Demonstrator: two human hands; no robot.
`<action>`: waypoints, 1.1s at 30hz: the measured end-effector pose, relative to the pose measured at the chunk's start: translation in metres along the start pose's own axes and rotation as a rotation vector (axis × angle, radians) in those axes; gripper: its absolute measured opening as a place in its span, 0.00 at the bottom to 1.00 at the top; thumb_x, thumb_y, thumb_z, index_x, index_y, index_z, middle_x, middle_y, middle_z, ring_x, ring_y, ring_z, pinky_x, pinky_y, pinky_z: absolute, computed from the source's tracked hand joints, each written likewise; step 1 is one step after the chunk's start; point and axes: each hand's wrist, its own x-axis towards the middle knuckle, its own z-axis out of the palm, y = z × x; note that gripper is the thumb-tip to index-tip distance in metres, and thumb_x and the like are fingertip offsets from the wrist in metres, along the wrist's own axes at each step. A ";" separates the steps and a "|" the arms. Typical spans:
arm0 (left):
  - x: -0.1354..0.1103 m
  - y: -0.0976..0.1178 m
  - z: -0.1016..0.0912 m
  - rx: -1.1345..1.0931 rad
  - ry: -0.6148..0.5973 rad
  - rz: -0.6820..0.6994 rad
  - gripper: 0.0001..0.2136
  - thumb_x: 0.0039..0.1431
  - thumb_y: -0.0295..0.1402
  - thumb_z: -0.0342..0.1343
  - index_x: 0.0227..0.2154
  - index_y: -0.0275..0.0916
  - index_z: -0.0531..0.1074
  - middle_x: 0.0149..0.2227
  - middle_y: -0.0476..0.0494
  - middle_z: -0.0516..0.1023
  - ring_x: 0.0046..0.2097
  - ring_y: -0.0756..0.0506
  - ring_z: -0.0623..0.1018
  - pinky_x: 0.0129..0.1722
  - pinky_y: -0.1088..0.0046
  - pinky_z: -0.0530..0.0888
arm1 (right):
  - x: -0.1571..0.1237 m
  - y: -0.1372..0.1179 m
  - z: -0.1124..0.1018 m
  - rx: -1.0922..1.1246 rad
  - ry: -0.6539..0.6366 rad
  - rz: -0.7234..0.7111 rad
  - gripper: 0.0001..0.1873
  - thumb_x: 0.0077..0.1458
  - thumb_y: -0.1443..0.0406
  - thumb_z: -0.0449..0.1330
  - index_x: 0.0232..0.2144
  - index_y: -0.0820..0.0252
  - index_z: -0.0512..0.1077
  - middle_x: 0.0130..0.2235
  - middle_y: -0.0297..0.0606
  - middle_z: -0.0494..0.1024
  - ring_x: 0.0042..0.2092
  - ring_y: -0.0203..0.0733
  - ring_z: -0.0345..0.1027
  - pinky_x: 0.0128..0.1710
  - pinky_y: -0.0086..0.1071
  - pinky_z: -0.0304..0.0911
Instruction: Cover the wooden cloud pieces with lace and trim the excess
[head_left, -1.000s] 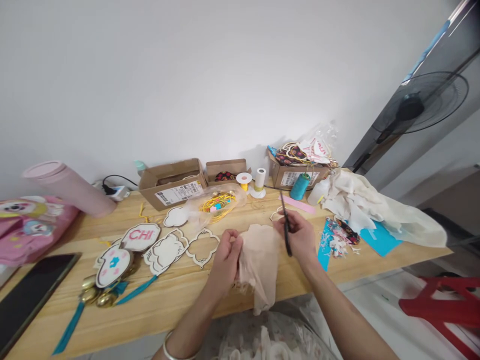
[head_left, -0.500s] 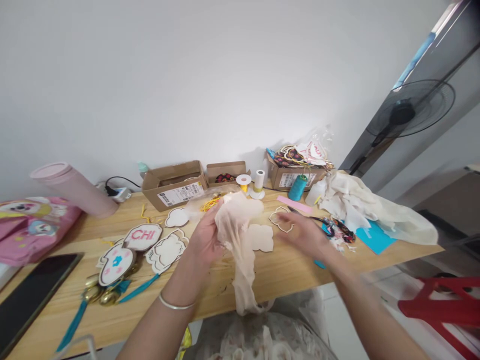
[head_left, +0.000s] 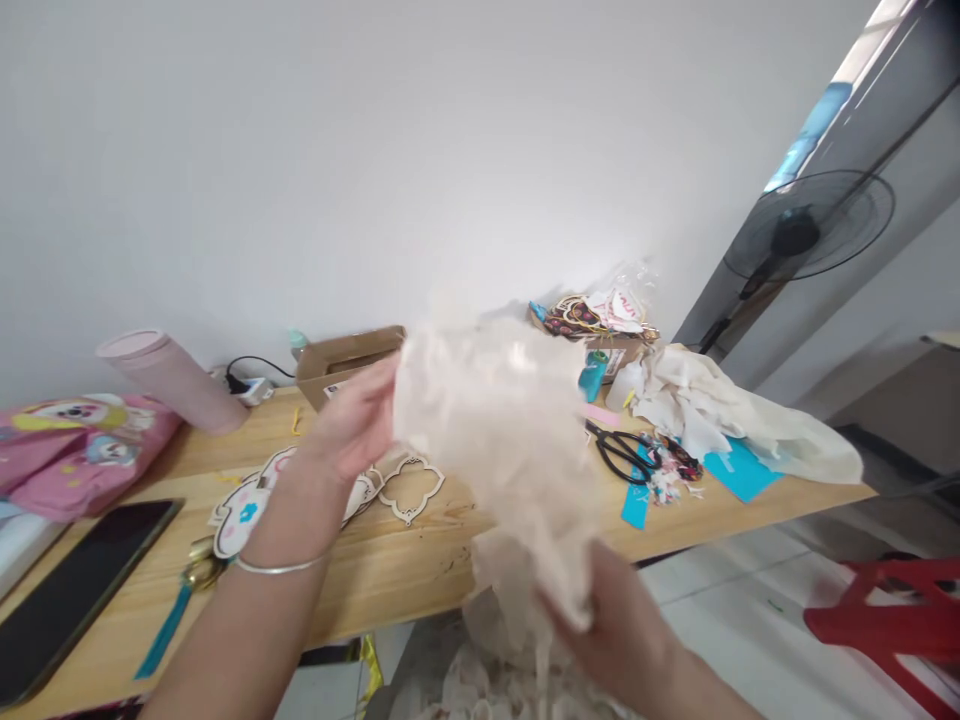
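Bunching in the right hand (head_left: 611,625), a soft, feather-light sheer beige cloth (head_left: 495,430) is held up over a wooden table (head_left: 405,570), its upper edge against the left hand (head_left: 349,425), whose grip cannot be told; the limp fabric is best taken by its folds. Black-handled scissors (head_left: 622,452) lie beyond.

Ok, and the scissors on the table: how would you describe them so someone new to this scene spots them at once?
Go to the right end of the long wooden table, where a crumpled cream cloth lies heaped. Just left of that heap lie the scissors, above a blue paper strip. Their black loop handles stand out from the small colourful scraps beside them.
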 end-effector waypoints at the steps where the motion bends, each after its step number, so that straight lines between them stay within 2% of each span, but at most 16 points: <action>1: -0.003 -0.016 -0.002 0.010 -0.066 -0.107 0.09 0.49 0.29 0.56 0.36 0.38 0.71 0.32 0.45 0.77 0.36 0.43 0.77 0.29 0.71 0.73 | -0.006 -0.001 -0.001 0.002 -0.020 0.021 0.19 0.38 0.57 0.63 0.37 0.51 0.72 0.35 0.38 0.75 0.36 0.46 0.67 0.33 0.34 0.61; 4: -0.019 -0.051 0.000 0.055 -0.153 -0.295 0.08 0.49 0.29 0.57 0.34 0.35 0.71 0.32 0.43 0.77 0.33 0.45 0.76 0.28 0.75 0.72 | -0.003 -0.014 -0.017 0.137 0.008 0.090 0.21 0.40 0.52 0.61 0.37 0.53 0.72 0.32 0.39 0.75 0.33 0.43 0.67 0.32 0.35 0.63; 6: -0.033 -0.062 0.008 0.075 -0.208 -0.357 0.07 0.49 0.30 0.57 0.32 0.35 0.71 0.30 0.45 0.76 0.31 0.48 0.75 0.28 0.76 0.71 | 0.015 -0.029 -0.028 0.305 0.141 0.041 0.26 0.42 0.47 0.57 0.41 0.55 0.70 0.36 0.42 0.74 0.39 0.45 0.67 0.37 0.37 0.63; 7: -0.039 -0.064 0.012 0.076 -0.246 -0.388 0.07 0.49 0.31 0.57 0.32 0.36 0.70 0.29 0.46 0.75 0.30 0.48 0.75 0.28 0.77 0.70 | 0.027 -0.036 -0.030 0.388 0.170 -0.005 0.30 0.40 0.44 0.57 0.42 0.55 0.69 0.39 0.43 0.74 0.41 0.46 0.66 0.40 0.38 0.62; 8: -0.045 -0.065 0.017 0.081 -0.282 -0.410 0.07 0.50 0.33 0.56 0.32 0.37 0.69 0.28 0.48 0.74 0.29 0.50 0.74 0.26 0.78 0.69 | 0.038 -0.041 -0.029 0.464 0.201 -0.069 0.34 0.36 0.42 0.57 0.42 0.54 0.69 0.39 0.42 0.74 0.42 0.46 0.66 0.41 0.38 0.61; 9: -0.049 -0.065 0.020 0.099 -0.300 -0.409 0.08 0.50 0.35 0.56 0.31 0.37 0.68 0.26 0.50 0.72 0.27 0.51 0.73 0.24 0.79 0.68 | 0.049 -0.043 -0.024 0.539 0.173 -0.110 0.37 0.32 0.41 0.59 0.41 0.55 0.69 0.39 0.41 0.74 0.41 0.45 0.66 0.41 0.37 0.62; 11: -0.051 -0.069 0.021 0.184 -0.284 -0.343 0.10 0.50 0.38 0.56 0.32 0.38 0.67 0.25 0.51 0.71 0.26 0.52 0.71 0.24 0.79 0.66 | 0.066 -0.034 -0.010 0.633 0.193 -0.051 0.31 0.35 0.44 0.60 0.37 0.58 0.70 0.34 0.40 0.75 0.35 0.42 0.67 0.34 0.34 0.63; 13: -0.047 -0.081 0.012 0.346 -0.215 -0.230 0.10 0.51 0.39 0.53 0.33 0.40 0.65 0.24 0.53 0.69 0.24 0.52 0.69 0.23 0.79 0.65 | 0.076 -0.013 0.003 0.552 0.326 0.091 0.21 0.43 0.49 0.58 0.30 0.61 0.71 0.26 0.36 0.73 0.26 0.36 0.64 0.25 0.28 0.60; 15: -0.041 -0.100 -0.002 0.608 -0.108 -0.166 0.07 0.51 0.38 0.52 0.29 0.40 0.64 0.19 0.55 0.65 0.20 0.53 0.65 0.19 0.80 0.60 | 0.081 0.014 0.008 0.308 0.425 0.179 0.16 0.46 0.53 0.56 0.25 0.62 0.71 0.22 0.34 0.71 0.23 0.33 0.60 0.22 0.26 0.55; 16: -0.038 -0.111 -0.008 0.722 -0.074 -0.166 0.06 0.51 0.37 0.51 0.28 0.40 0.63 0.18 0.56 0.64 0.19 0.53 0.63 0.18 0.79 0.59 | 0.082 0.026 0.007 0.160 0.431 0.202 0.15 0.46 0.55 0.56 0.24 0.61 0.71 0.20 0.33 0.70 0.22 0.33 0.59 0.21 0.26 0.53; 18: -0.035 -0.130 -0.017 0.839 -0.100 -0.174 0.06 0.51 0.35 0.50 0.30 0.40 0.63 0.20 0.55 0.67 0.21 0.51 0.65 0.20 0.78 0.61 | 0.083 0.041 0.001 -0.062 0.405 0.215 0.12 0.47 0.58 0.55 0.22 0.60 0.72 0.18 0.31 0.69 0.21 0.32 0.57 0.20 0.25 0.51; 21: -0.031 -0.139 -0.015 0.887 -0.151 -0.159 0.07 0.53 0.34 0.47 0.35 0.39 0.64 0.24 0.52 0.70 0.24 0.50 0.68 0.23 0.76 0.63 | 0.088 0.042 -0.012 -0.214 0.407 0.208 0.12 0.49 0.60 0.53 0.23 0.59 0.73 0.17 0.31 0.68 0.20 0.32 0.57 0.19 0.25 0.50; 23: -0.025 -0.133 -0.007 0.987 -0.163 -0.074 0.09 0.54 0.33 0.44 0.33 0.39 0.68 0.26 0.50 0.71 0.25 0.50 0.69 0.24 0.76 0.64 | 0.094 0.036 -0.019 -0.264 0.469 0.203 0.14 0.50 0.59 0.52 0.26 0.59 0.74 0.17 0.31 0.69 0.20 0.32 0.58 0.19 0.25 0.50; 26: -0.010 -0.126 0.001 1.104 -0.258 0.101 0.13 0.54 0.27 0.42 0.36 0.40 0.71 0.37 0.46 0.73 0.36 0.48 0.72 0.35 0.73 0.67 | 0.104 0.032 -0.027 -0.337 0.544 0.205 0.15 0.51 0.57 0.51 0.29 0.59 0.74 0.17 0.32 0.70 0.19 0.32 0.60 0.19 0.24 0.50; 30: 0.007 -0.139 -0.005 1.256 -0.296 0.151 0.14 0.53 0.25 0.43 0.40 0.38 0.71 0.43 0.42 0.71 0.44 0.46 0.71 0.43 0.69 0.67 | 0.112 0.044 -0.028 -0.441 0.460 0.272 0.12 0.50 0.61 0.52 0.28 0.57 0.74 0.20 0.33 0.74 0.22 0.35 0.66 0.21 0.25 0.52; 33: 0.010 -0.151 -0.009 1.358 -0.277 0.178 0.14 0.54 0.26 0.44 0.41 0.38 0.69 0.43 0.42 0.69 0.43 0.46 0.72 0.43 0.69 0.69 | 0.114 0.056 -0.025 -0.489 0.415 0.317 0.10 0.50 0.61 0.52 0.29 0.55 0.74 0.23 0.33 0.76 0.25 0.36 0.69 0.23 0.25 0.53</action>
